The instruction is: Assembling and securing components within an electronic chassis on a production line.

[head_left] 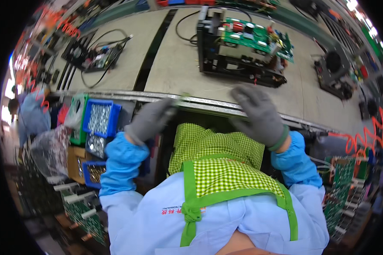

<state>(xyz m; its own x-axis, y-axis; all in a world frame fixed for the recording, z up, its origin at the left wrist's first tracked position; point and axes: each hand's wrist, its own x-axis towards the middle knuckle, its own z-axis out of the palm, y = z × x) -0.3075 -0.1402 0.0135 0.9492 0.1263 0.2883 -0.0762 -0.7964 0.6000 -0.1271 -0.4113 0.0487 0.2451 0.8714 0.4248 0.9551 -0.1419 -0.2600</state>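
My left hand (152, 120), in a grey glove, is over the near metal edge of the workbench, fingers stretched to the right and slightly blurred. A small greenish smear (185, 95) shows just past its fingertips, too blurred to name. My right hand (261, 115), also gloved in grey, hovers at the same edge with fingers spread and nothing visible in it. Beyond it on the bench stands an open black device chassis (242, 75), which carries a green circuit board (253, 35) with several components. The hand looks close to the chassis; contact cannot be made out.
Blue bins of metal screws (100, 118) and a bin of brass-coloured parts (96, 173) stand at left. Another opened unit (95, 57) lies far left, a black one (334, 70) at right. Circuit boards (342, 187) and a coiled orange hose (361, 142) are beside my right arm.
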